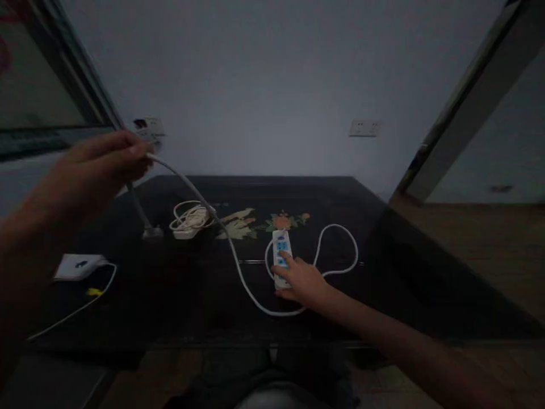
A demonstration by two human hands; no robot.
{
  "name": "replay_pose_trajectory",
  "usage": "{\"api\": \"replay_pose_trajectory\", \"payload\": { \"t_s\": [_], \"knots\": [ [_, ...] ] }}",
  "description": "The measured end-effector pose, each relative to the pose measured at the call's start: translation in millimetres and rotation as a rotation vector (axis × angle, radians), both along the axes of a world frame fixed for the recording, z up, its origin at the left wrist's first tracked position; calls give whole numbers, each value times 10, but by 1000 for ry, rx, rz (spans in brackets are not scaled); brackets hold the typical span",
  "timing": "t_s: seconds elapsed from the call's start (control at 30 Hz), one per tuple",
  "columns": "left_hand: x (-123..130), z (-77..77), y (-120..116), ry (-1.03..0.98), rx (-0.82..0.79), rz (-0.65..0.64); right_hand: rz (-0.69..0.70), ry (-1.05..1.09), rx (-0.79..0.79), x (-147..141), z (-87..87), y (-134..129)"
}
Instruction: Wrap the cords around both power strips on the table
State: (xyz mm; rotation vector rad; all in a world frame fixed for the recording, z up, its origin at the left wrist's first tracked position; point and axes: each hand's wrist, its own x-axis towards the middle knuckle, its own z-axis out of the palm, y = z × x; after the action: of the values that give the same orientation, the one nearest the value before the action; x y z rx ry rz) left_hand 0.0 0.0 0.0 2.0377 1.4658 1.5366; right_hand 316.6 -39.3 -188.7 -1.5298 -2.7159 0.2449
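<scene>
My left hand [106,159], raised at the left and somewhat blurred, has its fingers closed on a white power cord [236,258]. From there the cord hangs down to the dark table, sweeps right under my right wrist and loops back to a white power strip [278,278] with blue socket faces. My right hand [302,278] grips this strip where it lies on the table, thumb and fingers across its lower half, hiding some sockets. Whether the cord's plug is inside my left hand is hard to see; a wall socket lies just behind that hand.
A bundled white cord [191,218] lies on the table [170,307]. At the left sits a white box [79,267] with a thin cable and a yellow tag [94,292]. Wall sockets [364,128] are behind. The table's front edge is close to my body.
</scene>
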Motion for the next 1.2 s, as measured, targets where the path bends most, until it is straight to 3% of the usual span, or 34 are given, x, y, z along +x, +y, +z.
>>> {"api": "replay_pose_trajectory", "payload": {
  "t_s": [0.1, 0.2, 0.4, 0.53, 0.63, 0.83, 1.0, 1.1, 1.2],
  "knots": [
    [132, -157, -104, 308, -85, -110, -32, 115, 1, 73, 77, 60],
    [295, -317, -222, 486, -109, -264, -22, 245, 7, 183, 93, 196],
    [583, -444, -405, 599, 94, -440, 28, 283, -11, 366, -129, 555],
    [638, -451, -422, 584, 178, -447, 35, 305, 5, 397, -311, 670],
    [678, -538, -413, 617, 186, -431, 26, 336, 11, 425, -361, 697],
    [779, -767, -355, 638, 142, -415, -68, 382, 123, 484, -224, 580],
    [746, -795, -341, 588, 39, -397, 42, 411, 139, 513, -70, 221],
    [650, -747, -370, 532, -17, -374, 40, 415, 109, 716, -75, 63],
    [530, -680, -397, 461, -67, -348, -81, 448, 255, 1135, -150, 80]
  ]
}}
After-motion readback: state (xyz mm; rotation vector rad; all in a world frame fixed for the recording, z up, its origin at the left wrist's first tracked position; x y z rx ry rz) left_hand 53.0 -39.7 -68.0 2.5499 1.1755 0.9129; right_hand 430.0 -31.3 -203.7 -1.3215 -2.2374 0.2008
